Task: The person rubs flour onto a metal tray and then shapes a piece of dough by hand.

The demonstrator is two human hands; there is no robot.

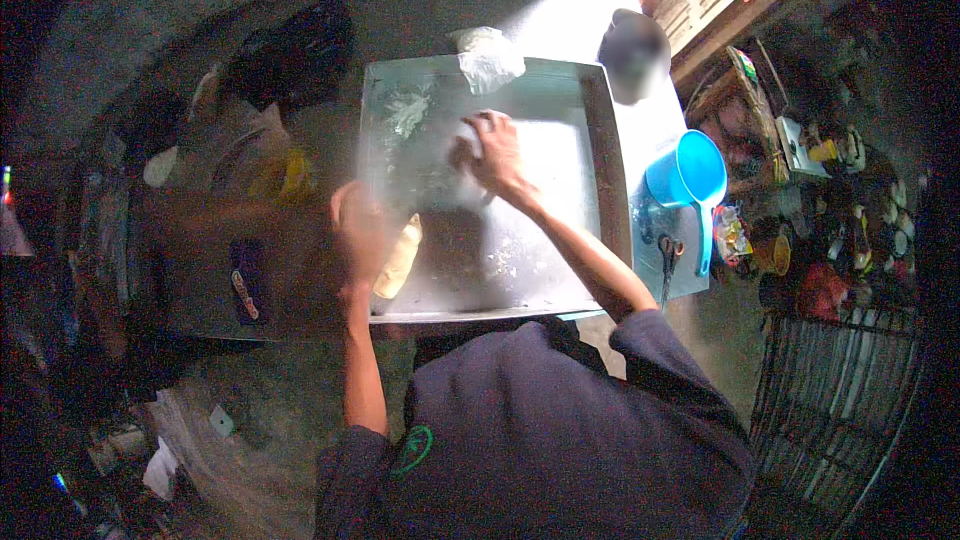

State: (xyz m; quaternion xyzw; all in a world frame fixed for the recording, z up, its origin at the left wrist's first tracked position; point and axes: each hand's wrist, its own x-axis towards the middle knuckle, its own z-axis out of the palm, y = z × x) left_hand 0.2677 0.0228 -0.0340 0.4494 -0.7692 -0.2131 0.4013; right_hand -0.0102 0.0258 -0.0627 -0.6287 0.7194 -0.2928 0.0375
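A wide, shallow metal tray lies in front of me. Over its middle, my right hand has its fingers curled in; whatever they may hold is hidden, and the fingertips are partly blurred. At the tray's left edge my left hand is smeared by motion, so its fingers cannot be read. Just right of that hand is a pale, long piece with a pointed tip, perhaps dough or a filled bag. White powder is scattered in the tray's far left corner. A crumpled white plastic bag hangs over the far rim.
Right of the tray, a blue dipper and dark-handled scissors lie on the table. A dark rounded object stands at the far right corner. Dark plastic bags and a yellow item lie to the left. Cluttered shelves line the right.
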